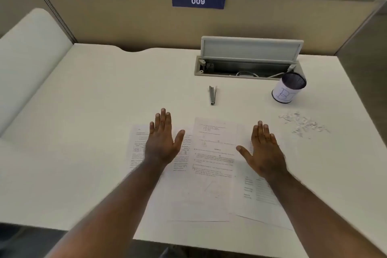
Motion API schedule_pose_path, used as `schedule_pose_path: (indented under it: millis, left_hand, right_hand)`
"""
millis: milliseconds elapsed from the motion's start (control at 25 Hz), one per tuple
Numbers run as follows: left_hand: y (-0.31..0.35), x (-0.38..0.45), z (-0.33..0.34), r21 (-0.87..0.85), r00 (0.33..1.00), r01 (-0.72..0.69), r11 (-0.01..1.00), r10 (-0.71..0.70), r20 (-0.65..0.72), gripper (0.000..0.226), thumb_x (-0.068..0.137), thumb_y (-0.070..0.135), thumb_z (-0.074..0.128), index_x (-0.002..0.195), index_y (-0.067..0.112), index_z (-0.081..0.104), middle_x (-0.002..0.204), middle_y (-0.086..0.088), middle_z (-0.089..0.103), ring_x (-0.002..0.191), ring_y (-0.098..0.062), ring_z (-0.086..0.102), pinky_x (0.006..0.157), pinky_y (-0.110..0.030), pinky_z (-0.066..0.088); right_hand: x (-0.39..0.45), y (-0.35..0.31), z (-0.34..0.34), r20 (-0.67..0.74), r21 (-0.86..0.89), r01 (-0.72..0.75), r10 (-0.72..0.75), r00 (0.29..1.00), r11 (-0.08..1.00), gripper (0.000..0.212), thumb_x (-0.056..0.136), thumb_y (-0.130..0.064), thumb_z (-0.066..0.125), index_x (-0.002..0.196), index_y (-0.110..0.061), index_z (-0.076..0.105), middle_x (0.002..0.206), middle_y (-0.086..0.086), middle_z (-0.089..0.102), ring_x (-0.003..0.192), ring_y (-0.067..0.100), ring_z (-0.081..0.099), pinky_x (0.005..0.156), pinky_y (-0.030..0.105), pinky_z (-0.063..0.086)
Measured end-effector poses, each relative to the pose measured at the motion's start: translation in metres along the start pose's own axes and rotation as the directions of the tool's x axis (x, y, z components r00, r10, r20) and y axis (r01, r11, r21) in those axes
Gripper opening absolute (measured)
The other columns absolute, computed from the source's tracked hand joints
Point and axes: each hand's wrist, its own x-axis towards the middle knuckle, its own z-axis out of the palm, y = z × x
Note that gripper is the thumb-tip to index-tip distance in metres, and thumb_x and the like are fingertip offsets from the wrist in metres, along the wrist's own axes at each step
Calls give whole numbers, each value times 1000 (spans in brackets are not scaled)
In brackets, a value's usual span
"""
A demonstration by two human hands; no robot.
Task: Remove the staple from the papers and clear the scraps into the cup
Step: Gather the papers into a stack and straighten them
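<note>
Several printed papers lie spread on the white desk in front of me. My left hand is flat with straight fingers over the left sheets. My right hand is flat the same way over the right sheets. Neither hand holds anything. A metal staple remover lies on the desk beyond the papers, between the two hands. A dark mesh cup wrapped in white paper stands at the far right. A small heap of white paper scraps lies in front of the cup, right of my right hand. No staple is visible.
An open cable hatch with its lid raised sits behind the staple remover and cup. A beige partition with a blue sign reading 009 closes the back of the white desk. The desk's front edge runs close below the papers.
</note>
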Motion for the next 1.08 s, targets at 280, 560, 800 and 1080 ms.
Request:
schedule_pose_path:
  millis: [280, 560, 800, 1080]
  left_hand:
    - [-20, -32, 25, 37, 995, 60, 998, -62, 82, 80, 94, 60, 18, 154, 9, 4, 164, -5, -5, 150, -23, -4, 121, -39, 0]
    - [-26, -53, 37, 50, 986, 73, 996, -80, 149, 77, 96, 57, 22, 154, 10, 2, 164, -4, -6, 150, -21, -6, 120, -37, -3]
    - [-30, -51, 32, -18, 978, 157, 987, -153, 142, 70, 99, 41, 34, 154, 8, 6, 164, -6, -3, 150, -23, -5, 122, -40, -1]
    - [-76, -50, -1, 130, 768, 639, 758, -638, -49, 70, 87, 46, 46, 145, 8, 33, 156, -12, 29, 142, -30, 27, 112, -56, 17]
  right_hand:
    - [-24, 3, 28, 64, -20, 9, -8, 998, 1000, 92, 91, -67, 30, 153, -4, 4, 163, 13, -3, 151, 26, 0, 122, 39, 8]
    - [-39, 2, 46, 120, 11, -2, 1, 993, 1000, 93, 91, -66, 32, 153, -5, 1, 163, 12, -1, 151, 26, 0, 122, 39, 8]
    - [-40, 8, 50, 112, 29, -33, 29, 993, 999, 87, 92, -63, 32, 153, -6, 5, 163, 12, 1, 151, 27, 2, 122, 44, 11]
    - [-37, 44, 34, 144, 19, -539, 532, 835, 842, 85, 90, -59, 40, 152, -12, 7, 161, 17, 11, 145, 45, 11, 109, 66, 20]
